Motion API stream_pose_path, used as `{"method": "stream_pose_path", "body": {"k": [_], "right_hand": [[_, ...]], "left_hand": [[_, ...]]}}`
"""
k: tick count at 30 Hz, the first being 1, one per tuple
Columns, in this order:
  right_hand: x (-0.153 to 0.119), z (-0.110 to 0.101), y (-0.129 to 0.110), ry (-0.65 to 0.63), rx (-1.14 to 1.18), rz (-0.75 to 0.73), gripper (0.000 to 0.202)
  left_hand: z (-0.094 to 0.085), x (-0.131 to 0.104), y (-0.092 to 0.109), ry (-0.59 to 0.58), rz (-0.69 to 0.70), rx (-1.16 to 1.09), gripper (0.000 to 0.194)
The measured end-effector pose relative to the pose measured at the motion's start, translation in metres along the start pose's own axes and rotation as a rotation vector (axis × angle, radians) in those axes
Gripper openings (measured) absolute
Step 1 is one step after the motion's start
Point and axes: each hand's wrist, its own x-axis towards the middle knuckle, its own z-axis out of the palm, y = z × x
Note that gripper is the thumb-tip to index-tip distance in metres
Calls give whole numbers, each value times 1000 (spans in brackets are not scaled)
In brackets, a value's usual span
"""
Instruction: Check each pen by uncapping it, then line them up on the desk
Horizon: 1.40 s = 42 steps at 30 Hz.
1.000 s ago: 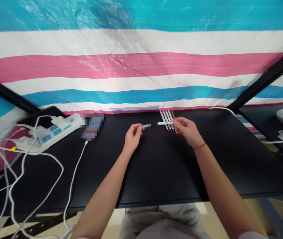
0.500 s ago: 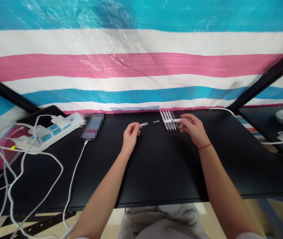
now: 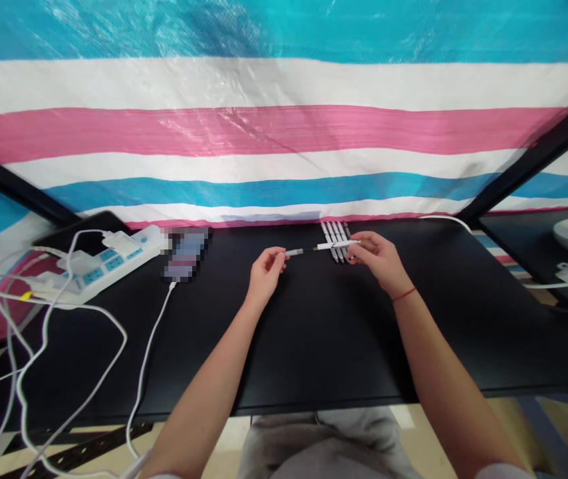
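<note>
My left hand (image 3: pixel 265 274) pinches the tail of a pen refill (image 3: pixel 294 253), which has a pale end, a dark middle and a yellowish tip pointing right. My right hand (image 3: pixel 378 261) is closed on a white pen barrel (image 3: pixel 331 245), held almost level above the table. The refill's tip is at the barrel's left opening; whether it is inside is too small to tell. Behind the barrel, several white and grey pens (image 3: pixel 334 233) lie side by side, partly covered by the barrel and my right fingers.
A black table (image 3: pixel 324 346) spans the view. On its left are a white power strip (image 3: pixel 109 263) with plugs, tangled white cables (image 3: pixel 47 332), and a blurred-out phone (image 3: pixel 187 255) on a charging cable. A striped sheet (image 3: pixel 284 130) hangs behind, between black frame posts (image 3: pixel 538 153).
My right hand has moved left with the pen barrel, and my left hand slightly right with the refill. The gap between barrel and refill has closed.
</note>
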Motion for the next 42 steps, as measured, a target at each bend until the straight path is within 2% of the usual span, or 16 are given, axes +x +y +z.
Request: {"method": "stream_pose_path", "body": {"k": [5,10,14,17,20,26,31,37,42], "right_hand": [[-3,9,3,-117,0,-18,36],[-4,11,3,-165,20,-60,33],[-3,10,2,-156,-42,-33,35],[-3,10,2,-139,-177,-32,31],[-2,9,2,-128,-288,-54,37],[-3,7,0,-162,-100,-46,34],[-1,5,1,-105,-235,-43,32],[0,5,4,-141,-106,-62,29],[-1,6,4,-121,-187,-50,28]], "left_hand": [[3,-1,0,-56,-9,9,31],[3,-1,1,-69,-36,7,29],[3,-1,1,-62,-33,1,31],[2,0,-1,-55,-11,18,30],[2,1,-3,-49,4,33,30],[2,1,-5,-37,-6,17,30],[2,1,-2,-34,-20,14,30],[3,1,-2,-20,-15,-9,28],[2,1,-3,-25,-6,-2,27]]}}
